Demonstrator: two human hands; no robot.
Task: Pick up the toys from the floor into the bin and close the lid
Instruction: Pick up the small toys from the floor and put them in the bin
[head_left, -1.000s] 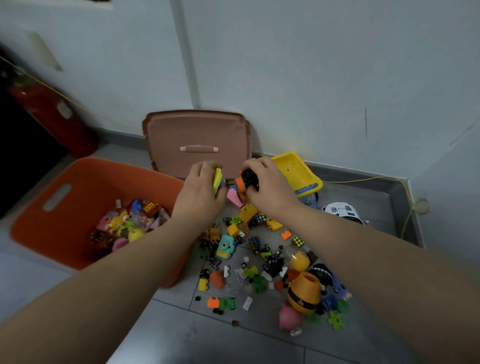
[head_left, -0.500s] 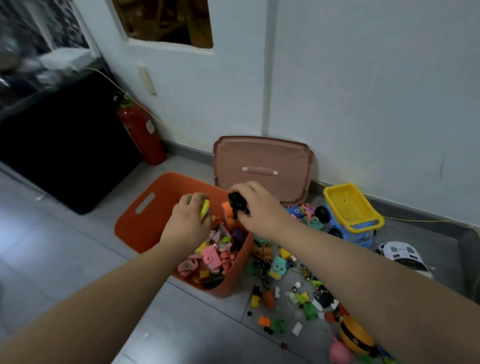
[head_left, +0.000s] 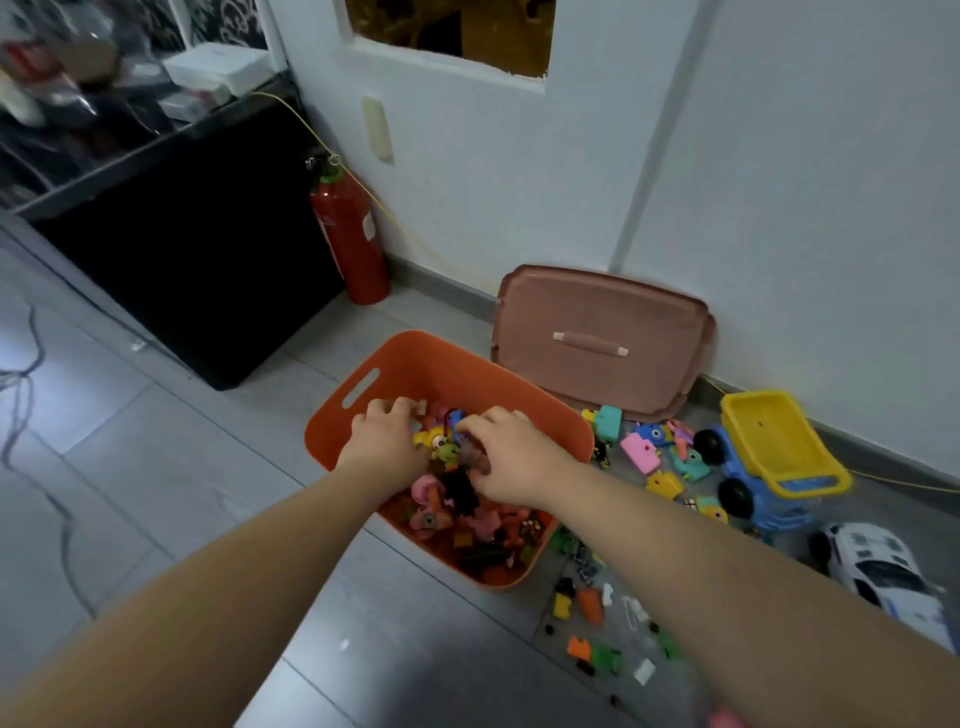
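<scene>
both hands are reaching into the orange bin (head_left: 415, 364), which is standing on the floor with toys (head_left: 467, 514) piled inside; the left hand (head_left: 387, 441) is hanging with fingers loosely spread and holding nothing i can see, and the right hand (head_left: 511, 457) is curling its fingers down over the pile, so i cannot tell if it is pinching something. the lid (head_left: 597, 312) is leaning on the wall behind the bin, and more toys, a truck (head_left: 774, 467) and a white car (head_left: 883, 577) are lying on the floor to the right
</scene>
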